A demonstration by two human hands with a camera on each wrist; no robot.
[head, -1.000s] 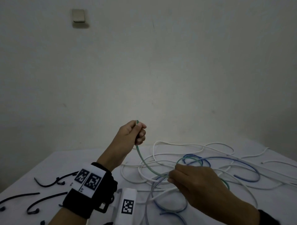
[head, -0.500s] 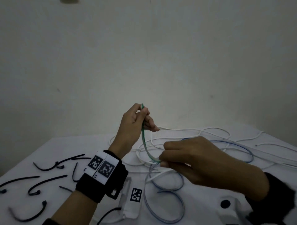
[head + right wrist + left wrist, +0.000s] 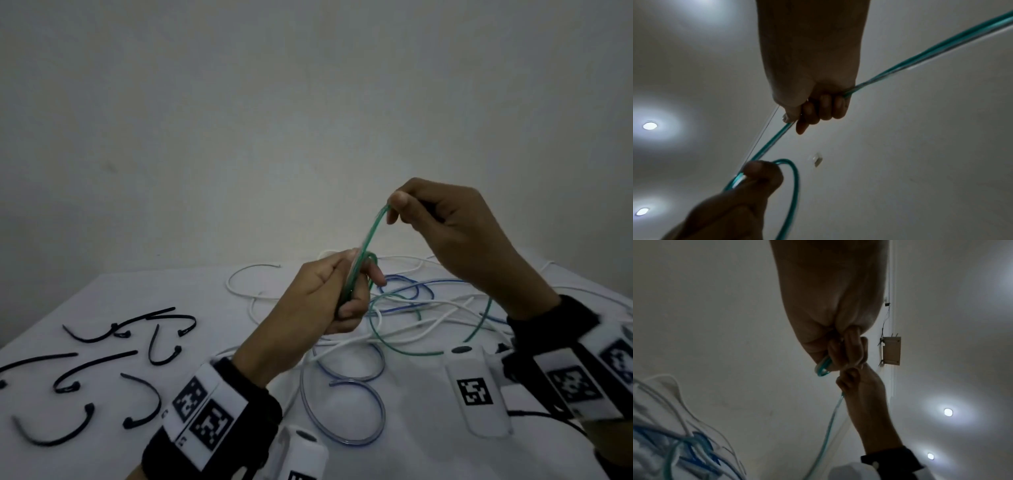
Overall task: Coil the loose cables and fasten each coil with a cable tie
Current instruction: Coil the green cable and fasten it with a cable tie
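A thin green cable runs between my two hands above the white table. My left hand grips its end with a small loop curled round the fingers; the loop shows clearly in the right wrist view. My right hand is raised higher and pinches the cable further along, the rest trailing down to the table. The left wrist view shows my left hand curled on the green loop, with the right hand's fingers just beyond it.
White cables and blue cables lie tangled on the table under my hands. Several black cable ties lie scattered at the left. The plain wall stands close behind the table.
My right hand has risen from table height to above the left, drawing the green cable up. A small loop now sits in my left hand. The head view has tilted downward.
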